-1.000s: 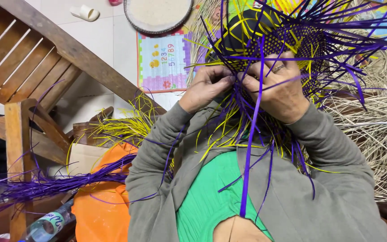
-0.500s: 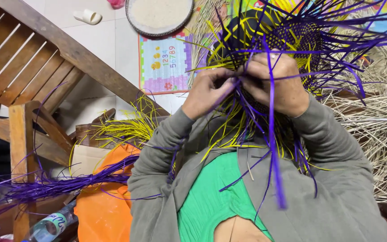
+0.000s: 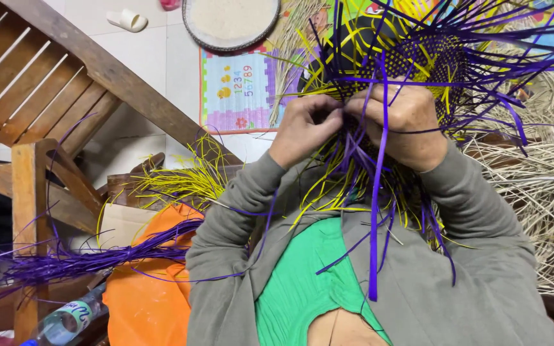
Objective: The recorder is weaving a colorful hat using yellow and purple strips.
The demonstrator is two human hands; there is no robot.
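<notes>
Two bare hands meet at the upper middle of the frame, both buried in a half-woven piece of purple and yellow plastic strips [image 3: 418, 61]. The left hand [image 3: 304, 127] has its fingers curled tight, pinching strips against the thumb. The right hand [image 3: 405, 125] is likewise closed, knuckles up, gripping strands where the two hands touch. One long purple strip [image 3: 375, 211] hangs straight down from between them over a grey cardigan and green top. Loose ends fan out from the weave to the upper right edge, leaving little free space around the fingers.

One round shallow tray with pale grains in it [image 3: 231, 22] sits at the top edge, left of the weave, resting partly on a colourful children's play mat [image 3: 238, 90]. One clear plastic bottle with a blue label [image 3: 65, 320] lies at the bottom left corner; what it contains I cannot tell.

One bundle of loose purple strips [image 3: 84, 259] trails across the lower left, over an orange plastic bag [image 3: 145, 301]. One bunch of yellow strips [image 3: 181, 179] sits just above that. Pale straw-coloured fibres [image 3: 540, 198] pile along the right edge. A slatted wooden chair [image 3: 40, 96] fills the upper left, with one white slipper [image 3: 128, 20] on open tile beyond it.
</notes>
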